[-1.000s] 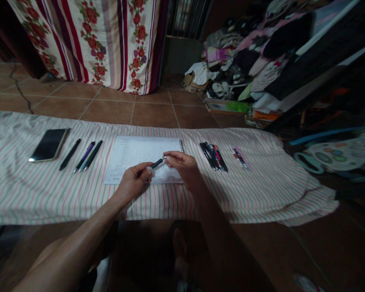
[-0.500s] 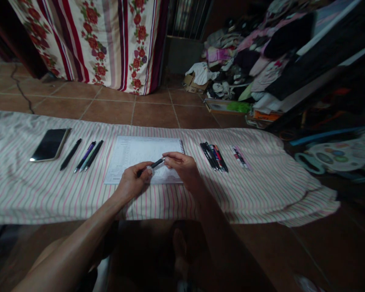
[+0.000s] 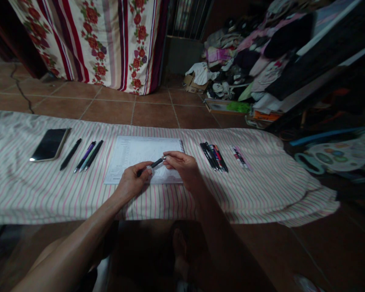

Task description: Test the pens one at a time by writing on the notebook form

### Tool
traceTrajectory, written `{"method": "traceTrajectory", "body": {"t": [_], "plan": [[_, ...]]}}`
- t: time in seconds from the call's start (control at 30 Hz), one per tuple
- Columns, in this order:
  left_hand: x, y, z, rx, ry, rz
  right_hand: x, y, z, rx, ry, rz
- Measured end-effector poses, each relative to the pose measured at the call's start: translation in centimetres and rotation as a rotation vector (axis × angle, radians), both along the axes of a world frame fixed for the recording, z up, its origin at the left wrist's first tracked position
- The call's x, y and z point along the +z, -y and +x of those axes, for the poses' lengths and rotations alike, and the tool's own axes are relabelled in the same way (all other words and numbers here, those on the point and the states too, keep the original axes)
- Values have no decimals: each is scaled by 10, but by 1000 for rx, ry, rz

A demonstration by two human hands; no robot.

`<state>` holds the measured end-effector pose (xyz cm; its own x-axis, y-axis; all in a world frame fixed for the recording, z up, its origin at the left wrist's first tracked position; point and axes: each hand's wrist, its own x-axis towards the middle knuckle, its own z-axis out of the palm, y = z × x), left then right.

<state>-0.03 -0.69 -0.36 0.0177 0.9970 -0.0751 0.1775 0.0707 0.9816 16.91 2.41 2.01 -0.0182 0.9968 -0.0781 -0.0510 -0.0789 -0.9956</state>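
Observation:
A dark pen [image 3: 157,163] is held between my two hands, above the lower part of a spiral notebook [image 3: 140,147]. My left hand [image 3: 134,177] is closed round the pen's barrel. At its silvery tip, the thumb and fingers of my right hand [image 3: 182,165] are pinched together. The notebook lies flat with a printed page up and its wire binding at the right. Left of it rest a black pen [image 3: 70,155] and a few more pens [image 3: 89,156]. To the right lies a group of several pens [image 3: 214,157], mostly black.
A phone [image 3: 50,144] lies at the left on the striped cloth [image 3: 261,182]. Right of the pen group are small pinkish slim items [image 3: 239,157]. Beyond the table are a floral curtain [image 3: 93,40], a tiled floor [image 3: 152,112] and a heap of clothes [image 3: 246,56].
Almost nothing differs. My right hand has shifted very slightly at the pen's tip; both hands keep their hold.

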Motion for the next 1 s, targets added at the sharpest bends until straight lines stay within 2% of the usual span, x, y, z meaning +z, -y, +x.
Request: {"method": "traceTrajectory", "body": {"t": [0.43, 1.0], "plan": [[3, 0, 1, -4, 93, -54, 5, 3, -2, -12, -32, -47], [2, 1, -1, -19, -83, 45, -1, 0, -2, -3, 60, 43]]}}
